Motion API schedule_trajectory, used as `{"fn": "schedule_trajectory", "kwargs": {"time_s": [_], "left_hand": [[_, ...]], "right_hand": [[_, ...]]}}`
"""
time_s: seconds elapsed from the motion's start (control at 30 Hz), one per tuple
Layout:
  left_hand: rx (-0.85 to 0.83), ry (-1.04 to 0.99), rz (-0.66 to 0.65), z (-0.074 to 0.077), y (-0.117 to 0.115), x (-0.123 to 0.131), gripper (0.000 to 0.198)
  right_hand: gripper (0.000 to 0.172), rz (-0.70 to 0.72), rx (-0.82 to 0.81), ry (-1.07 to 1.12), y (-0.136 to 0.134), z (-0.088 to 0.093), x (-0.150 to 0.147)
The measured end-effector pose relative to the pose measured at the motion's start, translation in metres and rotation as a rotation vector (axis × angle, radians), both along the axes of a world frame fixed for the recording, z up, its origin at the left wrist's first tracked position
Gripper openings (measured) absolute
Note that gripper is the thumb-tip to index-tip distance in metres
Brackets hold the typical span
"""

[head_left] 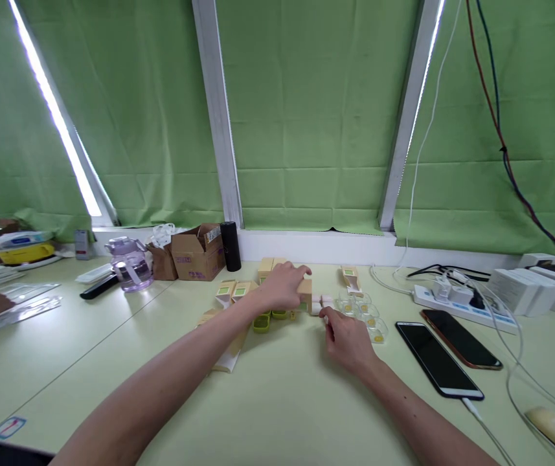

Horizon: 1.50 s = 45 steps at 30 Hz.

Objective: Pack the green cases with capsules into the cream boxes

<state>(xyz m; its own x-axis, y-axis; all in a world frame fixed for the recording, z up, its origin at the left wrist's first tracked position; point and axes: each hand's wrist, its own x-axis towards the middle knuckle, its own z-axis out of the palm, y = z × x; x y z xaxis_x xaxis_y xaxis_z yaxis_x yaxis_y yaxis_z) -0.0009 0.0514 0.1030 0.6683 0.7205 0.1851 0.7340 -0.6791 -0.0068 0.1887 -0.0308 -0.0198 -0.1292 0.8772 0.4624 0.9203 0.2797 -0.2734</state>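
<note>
My left hand (284,285) reaches far across the pale green table (282,401) and curls over a small tan carton (305,292). More tan cartons (238,290) stand just left of it. Small green pots (261,322) sit in front of my wrist. My right hand (348,336) rests on the table with its fingertips pinched at small pale pink blocks (318,304). Clear plastic cups with yellow pieces (372,318) lie just right of that hand. Another tan carton (350,277) lies beyond them.
Two dark phones (440,359) and a white power strip (456,301) with cables lie at the right. White boxes (517,288) stand far right. At the left back are a brown cardboard box (198,254), a black cylinder (230,246) and a purple water jug (130,262).
</note>
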Motion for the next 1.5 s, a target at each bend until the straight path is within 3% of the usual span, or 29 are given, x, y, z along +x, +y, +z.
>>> {"fn": "schedule_trajectory", "kwargs": {"time_s": [0.1,0.2,0.37,0.57,0.83,1.2,1.5], "left_hand": [[0.065,0.040,0.070,0.010,0.032,0.010,0.059],[0.082,0.070,0.115,0.007,0.060,0.020,0.061],[0.089,0.121,0.156,-0.013,0.093,0.033,0.060],[0.069,0.163,0.201,-0.039,0.112,0.038,0.047],[0.046,0.113,0.232,-0.058,0.109,0.035,0.049],[-0.033,0.050,0.244,-0.079,0.063,0.043,0.049],[-0.093,-0.019,0.312,-0.081,0.073,0.051,0.053]], "right_hand": [[0.038,0.009,-0.004,-0.006,-0.001,0.000,-0.001],[0.038,0.018,0.000,-0.012,-0.002,-0.001,-0.001],[0.038,0.029,0.014,-0.030,0.001,-0.003,0.000],[0.037,0.051,-0.001,-0.036,-0.001,-0.001,-0.001],[0.038,0.048,-0.030,-0.066,-0.003,0.002,-0.002],[0.041,0.063,-0.031,-0.057,-0.003,0.001,-0.005],[0.040,0.065,-0.046,-0.080,-0.002,-0.002,-0.005]]}}
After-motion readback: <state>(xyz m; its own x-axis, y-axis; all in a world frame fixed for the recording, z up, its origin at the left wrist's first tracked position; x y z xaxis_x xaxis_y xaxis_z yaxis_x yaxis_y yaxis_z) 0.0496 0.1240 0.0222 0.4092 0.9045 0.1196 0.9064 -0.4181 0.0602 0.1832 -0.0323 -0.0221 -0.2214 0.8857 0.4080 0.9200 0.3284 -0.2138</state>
